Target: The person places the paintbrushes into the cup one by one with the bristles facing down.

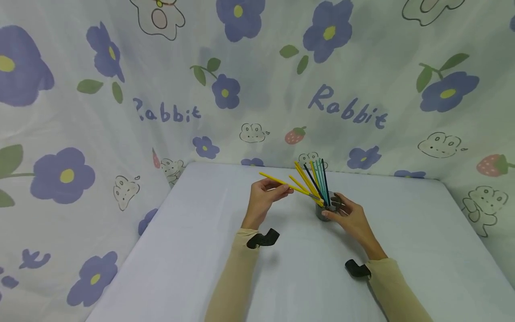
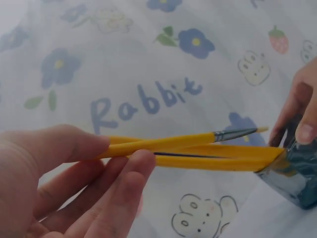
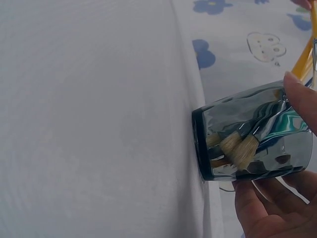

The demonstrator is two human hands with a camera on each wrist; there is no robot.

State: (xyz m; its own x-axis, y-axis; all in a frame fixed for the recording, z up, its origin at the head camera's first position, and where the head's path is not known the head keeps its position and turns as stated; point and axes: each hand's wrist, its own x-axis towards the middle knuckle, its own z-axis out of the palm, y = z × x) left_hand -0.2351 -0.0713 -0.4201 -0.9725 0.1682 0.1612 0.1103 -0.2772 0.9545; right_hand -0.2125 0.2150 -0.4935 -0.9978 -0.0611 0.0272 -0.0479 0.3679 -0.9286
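A yellow paintbrush (image 2: 173, 143) with a silver ferrule and pale tip is pinched between the thumb and fingers of my left hand (image 1: 266, 197). Its tip points toward the cup's mouth in the head view. My right hand (image 1: 349, 218) grips a dark, see-through glass cup (image 3: 247, 134) around its side. Several more brushes stand in the cup, with yellow handles (image 1: 306, 176), light teal handles (image 1: 319, 172) and dark handles (image 1: 325, 174) fanning upward. Their bristles (image 3: 242, 151) show through the glass, heads down near the base.
A white-covered table (image 1: 193, 268) lies under both hands. Behind it hangs a patterned cloth (image 1: 273, 89) with purple flowers, rabbits and strawberries, meeting the table's back edge. Each sleeve carries a black wrist mount (image 1: 263, 239).
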